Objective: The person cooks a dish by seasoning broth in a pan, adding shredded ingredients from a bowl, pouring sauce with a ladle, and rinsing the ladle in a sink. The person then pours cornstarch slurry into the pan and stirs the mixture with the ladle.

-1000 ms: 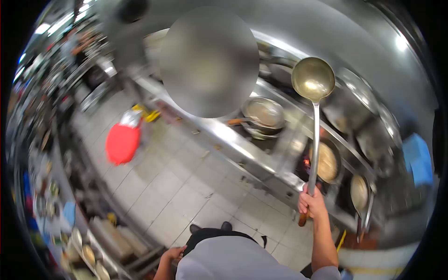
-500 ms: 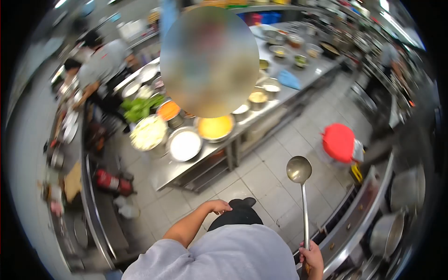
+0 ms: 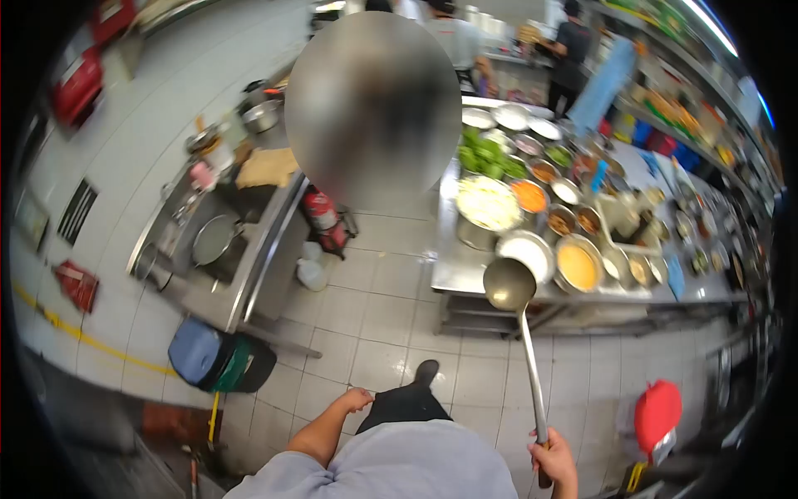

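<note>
My right hand (image 3: 553,456) is closed round the handle of a long steel ladle (image 3: 533,366). The ladle points up and forward, its round bowl (image 3: 509,283) overlapping the view of the prep table's near edge. By my thigh, my left hand (image 3: 357,400) hangs with its fingers curled in, and I see nothing in it. Beyond the ladle, on the steel table (image 3: 465,270), stand a pot of pale chopped vegetable (image 3: 488,202), a bowl of white contents (image 3: 532,252) and a bowl of yellow contents (image 3: 578,264). Shredded orange food (image 3: 528,196) and leafy greens (image 3: 482,155) sit farther back.
A steel sink counter (image 3: 249,279) runs along the left, with a fire extinguisher (image 3: 322,218) and plastic jugs (image 3: 311,270) beside it. Lidded bins (image 3: 220,358) stand front left. A red-covered container (image 3: 657,416) is at right. Co-workers (image 3: 457,41) stand behind the table. Tiled floor (image 3: 378,316) lies ahead.
My view has swung left, so the prep table now appears farther right and the sink counter shows more fully. The ladle stays in my right hand. My left fingers look more curled.
</note>
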The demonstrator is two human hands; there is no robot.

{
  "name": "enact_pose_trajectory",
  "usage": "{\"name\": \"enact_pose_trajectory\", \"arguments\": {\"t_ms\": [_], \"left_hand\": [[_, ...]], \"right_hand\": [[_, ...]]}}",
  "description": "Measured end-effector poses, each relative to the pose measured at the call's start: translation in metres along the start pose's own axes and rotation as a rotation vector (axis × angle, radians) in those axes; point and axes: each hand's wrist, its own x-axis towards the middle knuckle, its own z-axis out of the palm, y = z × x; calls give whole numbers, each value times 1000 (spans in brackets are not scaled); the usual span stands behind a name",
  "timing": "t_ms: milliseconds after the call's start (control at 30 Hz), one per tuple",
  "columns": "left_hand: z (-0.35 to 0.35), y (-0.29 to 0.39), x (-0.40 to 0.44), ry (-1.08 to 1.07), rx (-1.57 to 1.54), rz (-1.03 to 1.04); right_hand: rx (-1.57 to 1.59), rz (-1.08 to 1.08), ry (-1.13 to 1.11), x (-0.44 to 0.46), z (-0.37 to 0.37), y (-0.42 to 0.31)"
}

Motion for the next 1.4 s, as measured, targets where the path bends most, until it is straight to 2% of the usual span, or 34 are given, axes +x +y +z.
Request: {"name": "enact_pose_trajectory", "arguments": {"t_ms": [100, 233, 300, 433, 500, 567, 633, 700, 767, 833, 867, 900, 967, 1000, 1033, 1100, 1133, 1167, 1233, 1300, 1400], "left_hand": [[-23, -33, -4, 65, -60, -11], [-52, -79, -8, 86, -84, 76], [-66, -109, 6, 277, -48, 313], [-131, -144, -12, 294, -157, 237], [-166, -176, -28, 323, -421, 79], [-190, -217, -42, 393, -659, 6], [-208, -253, -57, 489, -805, -59], [-217, -291, -65, 568, -937, -139], [-220, -313, -80, 643, -1030, -194], [-219, -333, -95, 613, -1086, -197], [-212, -336, -104, 615, -1138, -227], [-203, -340, -112, 615, -1186, -258], [-185, -345, -119, 447, -1213, -416], [-173, -342, -124, 446, -1266, -448], [-161, -341, -126, 444, -1320, -480], [-121, -362, -104, 429, -1364, -466], [-116, -364, -104, 430, -1366, -464], [-111, -363, -105, 360, -1324, -486], [-109, -360, -102, 291, -1289, -504], [-129, -354, -95, 366, -1293, -469], [-166, -346, -85, 492, -1334, -387]], "right_hand": [[-55, 13, -120, 30, 42, -22], [-214, -72, -281, 81, 121, -106], [-329, -160, -377, 112, 184, -159], [-607, -369, -552, 171, 340, -263], [-633, -437, -656, 208, 425, -301], [-641, -451, -734, 235, 513, -333], [-802, -615, -689, 264, 600, -349], [-990, -1112, -453, 311, 680, -342], [-1089, -915, -409, 316, 748, -358], [-1133, -849, -342, 339, 806, -353], [-1065, -960, -276, 367, 835, -335], [-1059, -969, -277, 366, 851, -343], [-581, -297, -841, 362, 877, -361], [-226, 4, -923, 372, 894, -356], [-223, 0, -925, 369, 900, -361], [-256, -71, -910, 348, 903, -377], [-489, -280, -879, 333, 899, -389], [-493, -281, -881, 340, 908, -387], [-904, -888, -410, 349, 925, -380], [-994, -884, -335, 334, 932, -405], [-1207, -1026, -245, 331, 944, -438]]}}
